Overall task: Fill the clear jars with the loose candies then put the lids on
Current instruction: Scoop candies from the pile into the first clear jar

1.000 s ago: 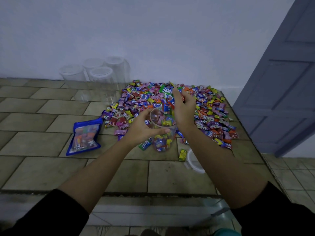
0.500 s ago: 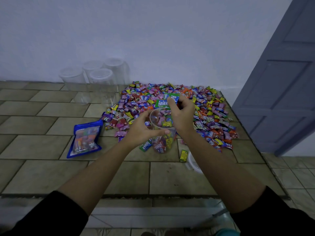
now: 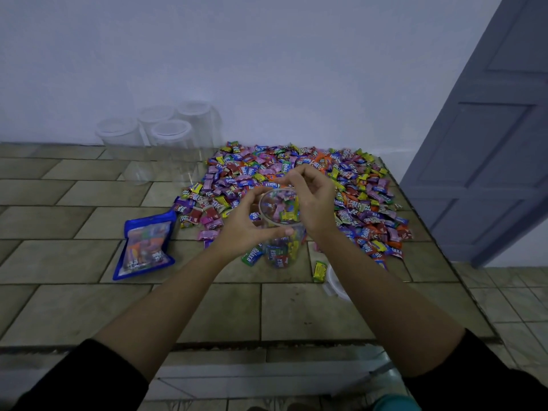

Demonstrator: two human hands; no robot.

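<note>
Your left hand point(image 3: 246, 229) wraps the jar point(image 3: 280, 247) just under its rim, thumb on the near side and fingers round the far side. That steadies it upright on the bench point(image 3: 89, 307) while you feed it. Your right hand point(image 3: 314, 200) hangs over the jar's mouth with its fingers curled in toward the thumb; I cannot tell whether a candy is pinched there.

Wrappers show through the jar's wall and mouth, so I judge it partly full and not ready for closing. The candies point(image 3: 355, 203) lie heaped behind and to the right of the jar, close enough for short reaches. A white lid point(image 3: 336, 284) waits just right of the jar on the near side, half hidden by your forearm. The other clear jars point(image 3: 166, 137) stand well behind the jar to its left, and a blue bag point(image 3: 146, 244) lies to its left.
</note>
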